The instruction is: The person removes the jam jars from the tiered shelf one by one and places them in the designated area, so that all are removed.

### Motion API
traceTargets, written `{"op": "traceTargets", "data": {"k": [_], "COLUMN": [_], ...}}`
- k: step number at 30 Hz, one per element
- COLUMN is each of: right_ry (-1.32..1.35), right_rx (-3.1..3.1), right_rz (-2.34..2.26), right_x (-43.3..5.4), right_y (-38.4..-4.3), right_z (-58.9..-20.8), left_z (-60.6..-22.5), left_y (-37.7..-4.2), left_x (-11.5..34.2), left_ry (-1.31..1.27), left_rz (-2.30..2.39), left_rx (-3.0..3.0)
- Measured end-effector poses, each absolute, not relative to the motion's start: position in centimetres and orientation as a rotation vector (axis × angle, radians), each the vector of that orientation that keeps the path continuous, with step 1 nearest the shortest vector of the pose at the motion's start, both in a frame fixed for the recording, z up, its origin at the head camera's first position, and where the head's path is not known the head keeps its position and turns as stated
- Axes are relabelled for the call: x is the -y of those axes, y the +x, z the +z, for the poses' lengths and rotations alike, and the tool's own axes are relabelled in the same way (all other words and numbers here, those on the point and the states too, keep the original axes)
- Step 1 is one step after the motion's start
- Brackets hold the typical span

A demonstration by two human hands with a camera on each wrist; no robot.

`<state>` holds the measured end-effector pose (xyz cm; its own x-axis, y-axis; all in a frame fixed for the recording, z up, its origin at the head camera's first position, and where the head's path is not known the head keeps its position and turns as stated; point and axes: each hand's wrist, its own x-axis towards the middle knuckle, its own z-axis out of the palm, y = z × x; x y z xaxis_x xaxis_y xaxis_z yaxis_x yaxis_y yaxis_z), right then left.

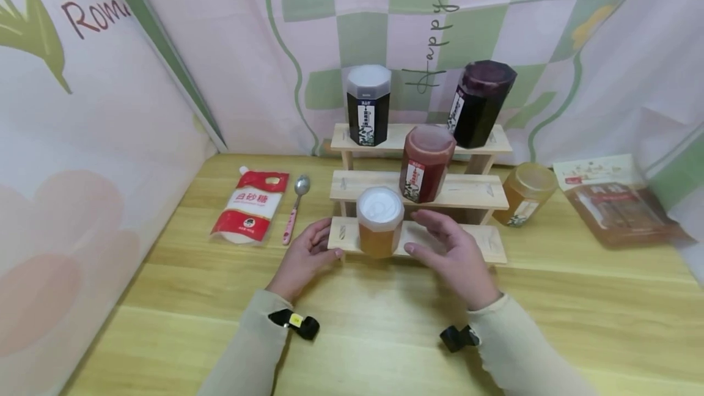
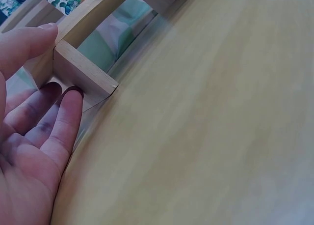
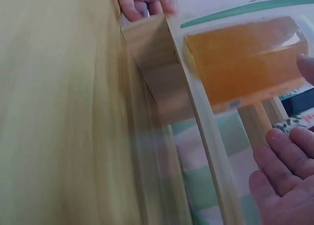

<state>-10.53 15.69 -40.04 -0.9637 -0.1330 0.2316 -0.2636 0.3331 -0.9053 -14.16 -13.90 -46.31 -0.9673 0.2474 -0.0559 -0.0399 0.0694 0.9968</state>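
Note:
A small three-step wooden rack (image 1: 352, 182) stands on the table with jars on its steps. At the left end of its lowest step, my left hand (image 1: 309, 256) grips the board, with the thumb on the edge and fingers (image 2: 68, 119) by the side support. An octagonal jar of amber honey (image 1: 379, 231) with a white lid stands on that step, left of the middle. My right hand (image 1: 453, 255) is spread just right of this jar, apart from it, with nothing in its grasp. In the right wrist view, a gap separates its fingers (image 3: 277, 166) from the honey jar (image 3: 245, 63).
A red jar (image 1: 428, 167) stands on the middle step, two dark jars (image 1: 370, 109) on the top one. Right of the rack are another honey jar (image 1: 525, 194) and a brown packet (image 1: 616, 206). A sugar bag (image 1: 252, 206) and a spoon (image 1: 296, 209) lie to the left.

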Motion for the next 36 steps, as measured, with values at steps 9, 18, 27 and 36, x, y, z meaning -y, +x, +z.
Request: {"op": "traceTargets", "data": {"k": [9, 18, 27, 36], "right_ry": [0.309, 0.277, 0.248, 0.249], "right_rx": [2.458, 2.578, 2.63, 2.61], "right_rz": [1.868, 1.725, 1.596, 1.569], "right_x": [-13.3, -11.7, -11.6, -11.2], "right_y": [-11.0, -11.0, -10.9, -10.8], "right_z": [-40.6, -40.5, -40.5, -40.8], "left_z": [-46.1, -46.0, -45.7, -46.0], "left_y": [-14.0, -14.0, -14.1, -14.1], "left_x": [14.0, 13.9, 13.7, 14.0], "left_ry": [0.214, 0.215, 0.25, 0.215], "left_rz": [2.0, 2.004, 1.98, 1.945], "left_rx": [-2.133, -2.135, -2.155, -2.17]}}
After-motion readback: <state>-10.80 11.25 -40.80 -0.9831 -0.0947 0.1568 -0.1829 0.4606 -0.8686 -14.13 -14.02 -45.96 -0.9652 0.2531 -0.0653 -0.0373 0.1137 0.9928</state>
